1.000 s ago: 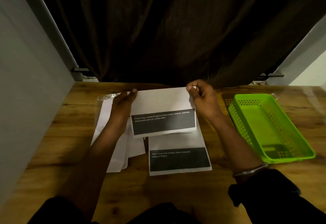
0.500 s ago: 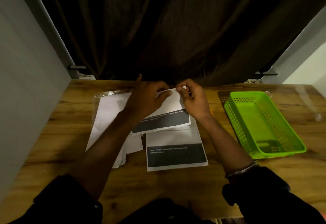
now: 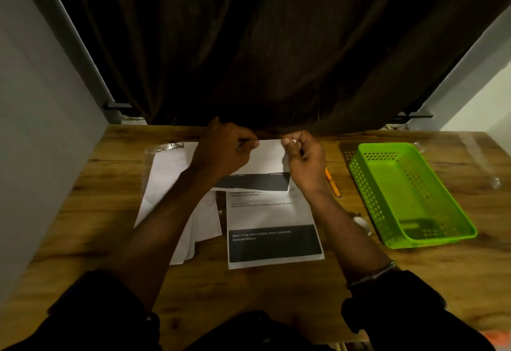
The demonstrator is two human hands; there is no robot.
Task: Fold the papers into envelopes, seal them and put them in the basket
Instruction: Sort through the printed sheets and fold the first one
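Table (image 3: pixel 83 212): wooden; carried everything listed below.
Printed sheet (image 3: pixel 273 240): lay flat nearest the person; dark text band at its near end; its far end lay under the held paper.
Loose white papers (image 3: pixel 171 179): lay overlapping, just left of the printed sheet.
Basket (image 3: pixel 367 201): green, perforated; stood on the table to the right, well apart from the papers; held no envelope.
Pen (image 3: pixel 332 182): orange; lay between the right hand and the basket.
Held paper (image 3: pixel 265 165): white, dark band on its near edge; lay across the printed sheet's far end.
Left hand (image 3: pixel 224 151): fingers curled, pinched the paper's far edge.
Right hand (image 3: pixel 304 160): thumb and fingers pinched the far right corner.
Curtain (image 3: pixel 276 46): dark; hung behind the table.
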